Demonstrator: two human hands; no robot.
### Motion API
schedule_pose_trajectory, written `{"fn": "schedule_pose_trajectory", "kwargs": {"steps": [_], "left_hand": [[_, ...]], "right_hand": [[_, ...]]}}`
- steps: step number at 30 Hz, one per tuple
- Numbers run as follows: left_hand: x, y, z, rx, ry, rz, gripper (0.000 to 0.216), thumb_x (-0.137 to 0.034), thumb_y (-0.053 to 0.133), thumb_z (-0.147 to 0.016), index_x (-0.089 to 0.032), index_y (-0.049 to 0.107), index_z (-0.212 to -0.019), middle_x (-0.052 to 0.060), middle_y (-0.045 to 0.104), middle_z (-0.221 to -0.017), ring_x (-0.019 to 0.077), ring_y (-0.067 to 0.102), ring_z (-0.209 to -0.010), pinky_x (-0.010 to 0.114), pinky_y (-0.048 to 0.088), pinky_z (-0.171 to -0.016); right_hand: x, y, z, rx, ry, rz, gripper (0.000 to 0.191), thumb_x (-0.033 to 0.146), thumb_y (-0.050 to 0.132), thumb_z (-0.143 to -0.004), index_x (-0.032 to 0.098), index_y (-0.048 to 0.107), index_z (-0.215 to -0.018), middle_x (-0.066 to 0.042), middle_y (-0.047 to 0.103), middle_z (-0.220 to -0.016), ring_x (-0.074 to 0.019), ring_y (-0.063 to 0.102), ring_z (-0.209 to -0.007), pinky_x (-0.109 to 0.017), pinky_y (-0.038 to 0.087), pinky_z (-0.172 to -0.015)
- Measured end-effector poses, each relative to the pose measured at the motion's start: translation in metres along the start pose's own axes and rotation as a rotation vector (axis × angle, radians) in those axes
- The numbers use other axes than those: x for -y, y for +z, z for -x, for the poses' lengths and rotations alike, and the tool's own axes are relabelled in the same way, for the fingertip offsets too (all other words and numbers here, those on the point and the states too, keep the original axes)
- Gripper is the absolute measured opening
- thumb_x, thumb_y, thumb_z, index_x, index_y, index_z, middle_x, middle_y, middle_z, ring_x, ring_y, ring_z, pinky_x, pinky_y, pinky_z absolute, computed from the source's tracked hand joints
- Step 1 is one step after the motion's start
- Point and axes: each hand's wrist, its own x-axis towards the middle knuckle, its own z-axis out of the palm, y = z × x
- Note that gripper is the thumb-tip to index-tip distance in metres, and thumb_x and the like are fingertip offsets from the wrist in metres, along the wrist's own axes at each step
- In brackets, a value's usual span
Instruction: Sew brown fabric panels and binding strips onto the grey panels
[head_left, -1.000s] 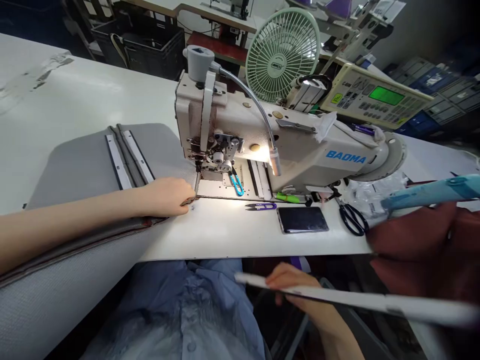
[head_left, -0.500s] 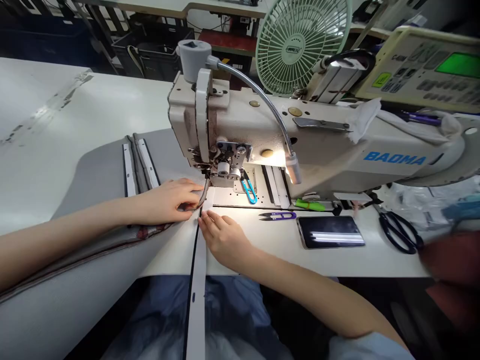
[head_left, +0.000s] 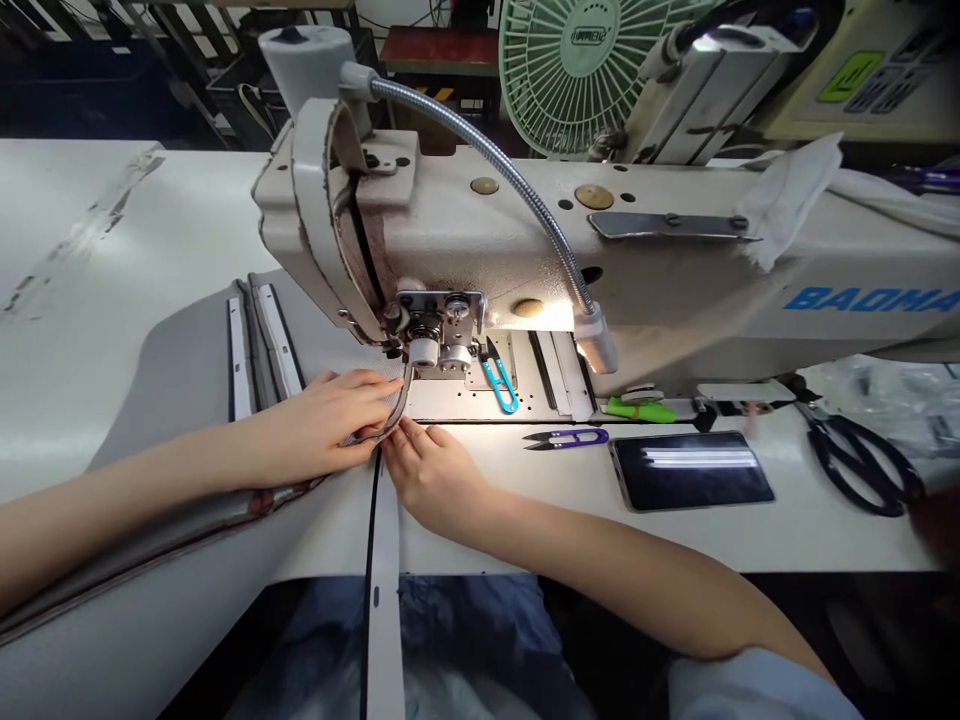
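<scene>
A cream BAOMA sewing machine (head_left: 525,240) stands on the white table (head_left: 112,260). Grey fabric (head_left: 180,350) with white strips sewn on it lies left of the needle. My left hand (head_left: 330,420) rests on the fabric's edge by the presser foot (head_left: 412,365), fingers curled and pinching that edge. My right hand (head_left: 431,470) lies just right of it, fingertips pressing the top of a long white strip (head_left: 384,580) with a dark edge. The strip runs from the needle down over the table's front edge.
A blue clip (head_left: 499,385), purple thread snips (head_left: 564,437), a green marker (head_left: 637,410), a dark phone (head_left: 690,470) and black scissors (head_left: 862,465) lie right of the needle. Behind the machine are a green fan (head_left: 592,60) and a control panel (head_left: 877,70).
My right hand brought the white strip up from below the table to the needle and now presses it down. The view has moved closer to the machine. My left hand stayed on the fabric.
</scene>
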Motion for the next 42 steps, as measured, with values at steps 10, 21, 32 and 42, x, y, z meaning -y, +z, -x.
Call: {"fn": "schedule_pose_trajectory", "kwargs": {"steps": [10, 21, 32, 42], "left_hand": [[-0.004, 0.0, -0.003, 0.026, -0.019, -0.043, 0.022, -0.027, 0.046, -0.092, -0.019, 0.045, -0.072, 0.007, 0.043, -0.155, 0.0313, 0.037, -0.138, 0.049, 0.04, -0.102], [-0.005, 0.003, -0.006, 0.002, 0.009, -0.086, 0.023, -0.026, 0.047, -0.093, -0.018, 0.05, -0.071, 0.008, 0.046, -0.152, 0.0316, 0.039, -0.135, 0.049, 0.04, -0.1], [-0.004, -0.002, -0.014, 0.018, 0.012, -0.129, 0.021, -0.026, 0.047, -0.093, -0.018, 0.059, -0.079, 0.01, 0.048, -0.148, 0.0348, 0.041, -0.133, 0.05, 0.04, -0.095], [0.002, -0.001, -0.021, -0.047, 0.053, -0.177, 0.021, -0.026, 0.047, -0.092, -0.018, 0.061, -0.08, 0.011, 0.056, -0.138, 0.032, 0.046, -0.127, 0.045, 0.043, -0.092]], "right_hand": [[0.001, 0.003, 0.003, -0.029, 0.013, -0.017, 0.039, 0.007, 0.038, -0.097, -0.006, 0.064, -0.122, -0.025, 0.068, -0.121, -0.0352, 0.065, -0.115, -0.04, 0.055, -0.075], [0.001, -0.001, 0.0, 0.038, 0.061, -0.077, 0.037, 0.006, 0.037, -0.098, -0.004, 0.064, -0.121, -0.025, 0.068, -0.12, -0.0333, 0.062, -0.116, -0.039, 0.053, -0.071], [-0.004, 0.001, -0.005, 0.073, 0.098, -0.078, 0.034, 0.007, 0.038, -0.098, -0.003, 0.063, -0.119, -0.024, 0.068, -0.117, -0.0329, 0.06, -0.115, -0.039, 0.05, -0.073], [-0.01, 0.001, -0.007, 0.146, 0.113, -0.097, 0.036, 0.008, 0.04, -0.099, -0.004, 0.061, -0.125, -0.025, 0.065, -0.125, -0.0343, 0.057, -0.123, -0.041, 0.05, -0.078]]}}
